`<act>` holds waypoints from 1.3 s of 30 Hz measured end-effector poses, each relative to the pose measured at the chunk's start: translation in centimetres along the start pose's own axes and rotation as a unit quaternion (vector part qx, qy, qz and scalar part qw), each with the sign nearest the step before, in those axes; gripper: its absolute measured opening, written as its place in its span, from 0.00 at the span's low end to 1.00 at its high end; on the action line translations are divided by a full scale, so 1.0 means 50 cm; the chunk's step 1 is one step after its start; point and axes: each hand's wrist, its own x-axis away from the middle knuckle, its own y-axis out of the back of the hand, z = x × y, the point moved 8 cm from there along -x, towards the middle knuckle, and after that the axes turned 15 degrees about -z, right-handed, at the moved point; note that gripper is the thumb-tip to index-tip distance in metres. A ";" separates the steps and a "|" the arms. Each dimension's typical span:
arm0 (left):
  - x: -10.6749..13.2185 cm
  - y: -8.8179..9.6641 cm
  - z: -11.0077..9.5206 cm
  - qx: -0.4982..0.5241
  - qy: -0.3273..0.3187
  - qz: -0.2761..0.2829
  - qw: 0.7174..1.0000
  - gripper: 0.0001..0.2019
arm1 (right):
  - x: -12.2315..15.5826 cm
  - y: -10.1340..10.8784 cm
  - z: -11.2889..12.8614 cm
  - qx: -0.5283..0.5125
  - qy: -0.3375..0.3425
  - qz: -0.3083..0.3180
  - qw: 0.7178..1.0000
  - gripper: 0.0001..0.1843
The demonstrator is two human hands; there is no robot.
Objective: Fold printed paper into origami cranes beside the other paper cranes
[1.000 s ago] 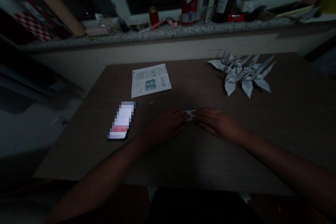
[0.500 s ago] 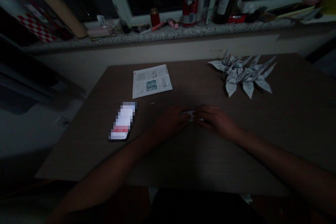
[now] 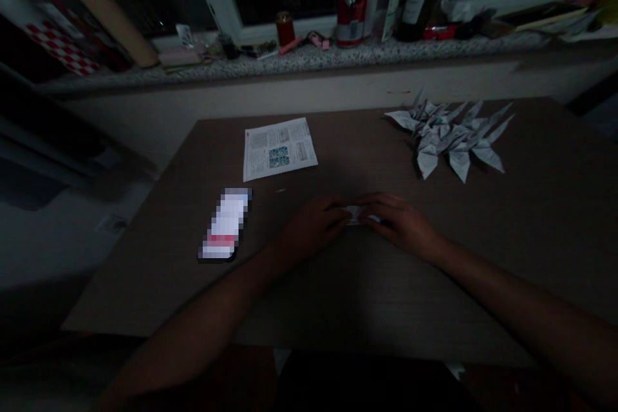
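Observation:
A small piece of folded printed paper (image 3: pixel 355 214) lies on the table between my two hands, mostly covered by fingers. My left hand (image 3: pixel 316 222) grips its left end, fingers closed. At the other end my right hand (image 3: pixel 398 222) pinches the paper, with its index finger reaching across the far edge. Both forearms rest low over the dark wooden table (image 3: pixel 367 296). How the paper is folded under the fingertips is hard to see in the dim light.
A flat printed sheet (image 3: pixel 280 149) lies at the back left, above a lit phone (image 3: pixel 226 224). Several folded paper cranes (image 3: pixel 449 132) cluster at the back right. Behind the table, the stone windowsill (image 3: pixel 309 63) carries a red can (image 3: pixel 351 16), bottles and clutter.
The right hand has shifted slightly to the right, so a little more of the folded paper shows between the hands. Its fingers remain on the paper.

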 end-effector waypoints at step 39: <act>-0.016 -0.006 0.007 0.034 0.105 -0.004 0.994 0.06 | -0.011 -0.007 0.002 -0.006 -0.053 0.004 0.999 0.05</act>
